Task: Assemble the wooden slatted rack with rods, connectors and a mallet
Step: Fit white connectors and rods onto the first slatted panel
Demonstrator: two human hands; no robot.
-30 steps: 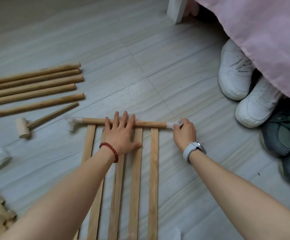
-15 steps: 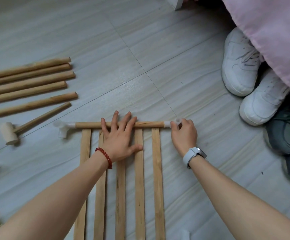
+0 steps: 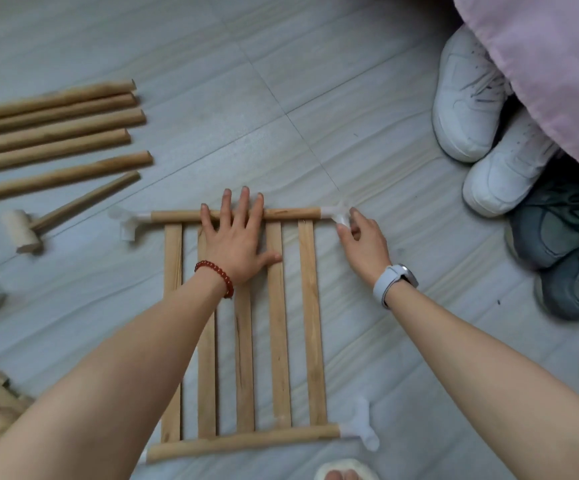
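Since the earlier frame the view had tilted down, exposing the rack's [image 3: 277,327] near rod [image 3: 243,443] and its white connector [image 3: 360,429]. The left hand [image 3: 237,242] stayed flat, fingers straight, pressing the far rod [image 3: 291,214] and the flat slats on the floor [image 3: 315,81]. The right hand [image 3: 364,242] pinched the translucent corner connector [image 3: 338,214] (fingers curled). Round loose rods [image 3: 56,133] and a wooden mallet [image 3: 24,230] lay left.

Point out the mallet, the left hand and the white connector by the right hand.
mallet [image 3: 21,231], head view, on its head.
left hand [image 3: 236,242], head view, back of hand.
white connector [image 3: 337,213], head view, its middle.
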